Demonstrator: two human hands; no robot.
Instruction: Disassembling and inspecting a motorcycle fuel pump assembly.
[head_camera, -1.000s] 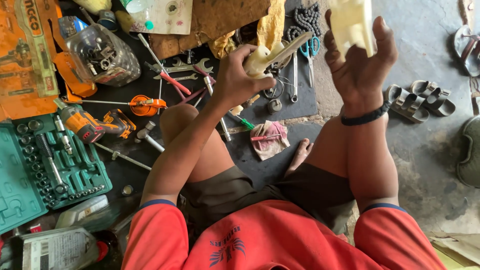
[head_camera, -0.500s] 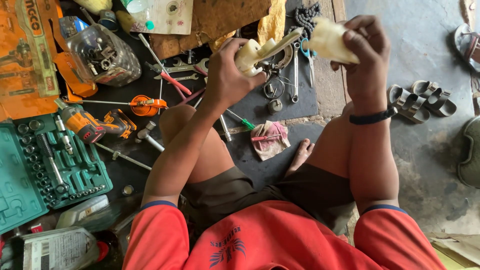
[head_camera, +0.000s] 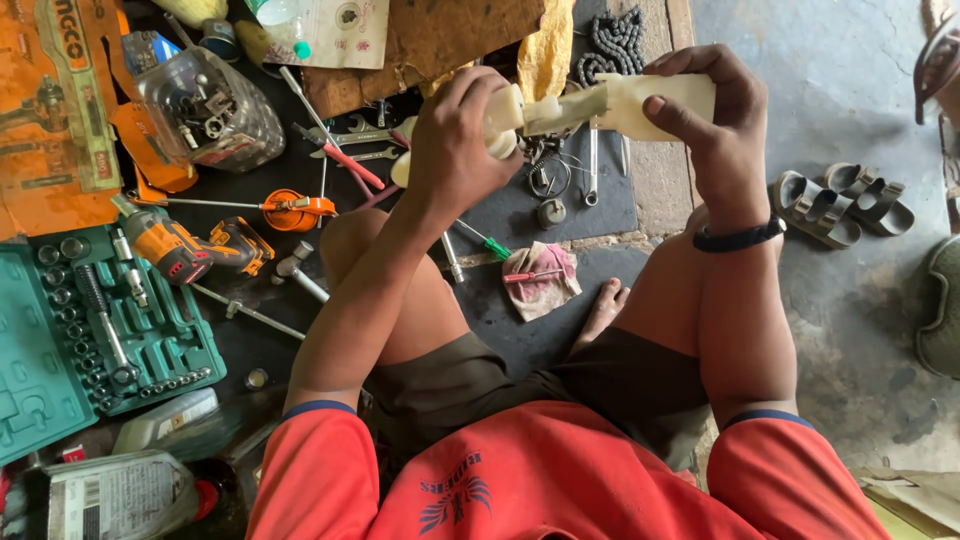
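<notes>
My left hand grips the round end of a cream-white plastic part held up in front of me. My right hand holds the part's flat, wider end, thumb pressed on its face. The part spans between both hands, roughly level. A black band sits on my right wrist. I sit on the floor with knees bent, above a dark mat strewn with tools.
A green socket set case lies at left, beside an orange drill and a clear jar of parts. Wrenches, screwdrivers, a chain and a rag lie ahead. Sandals rest on the concrete at right.
Both hands came together and lowered; the white part turned from upright in the right hand to level, now joined with the piece in the left hand.
</notes>
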